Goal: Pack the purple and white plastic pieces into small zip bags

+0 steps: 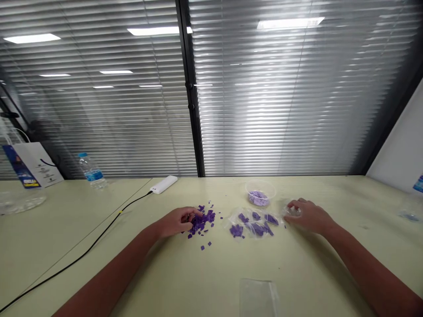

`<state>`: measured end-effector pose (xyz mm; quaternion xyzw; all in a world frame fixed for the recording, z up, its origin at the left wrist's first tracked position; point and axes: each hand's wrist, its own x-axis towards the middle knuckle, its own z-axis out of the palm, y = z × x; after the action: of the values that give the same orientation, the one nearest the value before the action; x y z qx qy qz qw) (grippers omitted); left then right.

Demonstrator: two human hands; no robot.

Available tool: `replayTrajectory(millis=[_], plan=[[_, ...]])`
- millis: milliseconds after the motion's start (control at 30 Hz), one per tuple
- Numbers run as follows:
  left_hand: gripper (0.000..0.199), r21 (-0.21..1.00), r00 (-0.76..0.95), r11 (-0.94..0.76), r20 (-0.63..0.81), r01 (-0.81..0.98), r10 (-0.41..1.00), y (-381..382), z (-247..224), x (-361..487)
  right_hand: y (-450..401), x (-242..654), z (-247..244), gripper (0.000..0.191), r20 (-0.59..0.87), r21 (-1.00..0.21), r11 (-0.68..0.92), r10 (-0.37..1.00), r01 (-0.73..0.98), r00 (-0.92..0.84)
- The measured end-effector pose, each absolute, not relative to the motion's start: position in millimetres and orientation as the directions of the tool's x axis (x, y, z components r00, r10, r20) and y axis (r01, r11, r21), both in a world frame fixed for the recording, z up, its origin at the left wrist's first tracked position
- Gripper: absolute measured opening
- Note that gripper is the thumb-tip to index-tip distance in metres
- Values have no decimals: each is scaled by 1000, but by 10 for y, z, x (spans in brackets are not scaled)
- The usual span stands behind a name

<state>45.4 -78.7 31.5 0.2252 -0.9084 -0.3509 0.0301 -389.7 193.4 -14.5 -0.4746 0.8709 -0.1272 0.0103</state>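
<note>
A loose pile of small dark purple pieces (206, 219) lies on the table. My left hand (178, 221) is at the pile's left edge, its fingers curled together; what they hold, if anything, is too small to tell. Right of the pile lie clear plastic bags (254, 223) with purple pieces in them. My right hand (308, 215) is at the right of these bags, its thumb and fingers closed around a small clear plastic item (291, 211). Behind the bags stands a round clear tub (259, 194) holding light purple bits.
A flat clear bag (258, 298) lies at the front edge. A white power bank (163, 184) with a black cable (109, 225), a water bottle (92, 171) and a paper bag (36, 165) are at the left. Another bottle (413, 200) stands far right.
</note>
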Motion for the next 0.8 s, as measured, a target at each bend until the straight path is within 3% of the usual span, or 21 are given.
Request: replayTrajectory(millis=[233, 433, 800], plan=[[74, 631, -896, 666, -108, -397, -431, -796, 339, 487, 1938, -3898, -146, 51, 105, -240, 511, -832, -825, -545], [56, 619, -877, 661, -101, -425, -469, -852, 281, 469, 1928, -3897, -136, 49, 93, -243, 521, -827, -818, -554], [49, 553, -876, 729, -2, -403, -482, -794, 240, 426, 1950, -3864, -62, 53, 61, -283, 535, -818, -796, -572]])
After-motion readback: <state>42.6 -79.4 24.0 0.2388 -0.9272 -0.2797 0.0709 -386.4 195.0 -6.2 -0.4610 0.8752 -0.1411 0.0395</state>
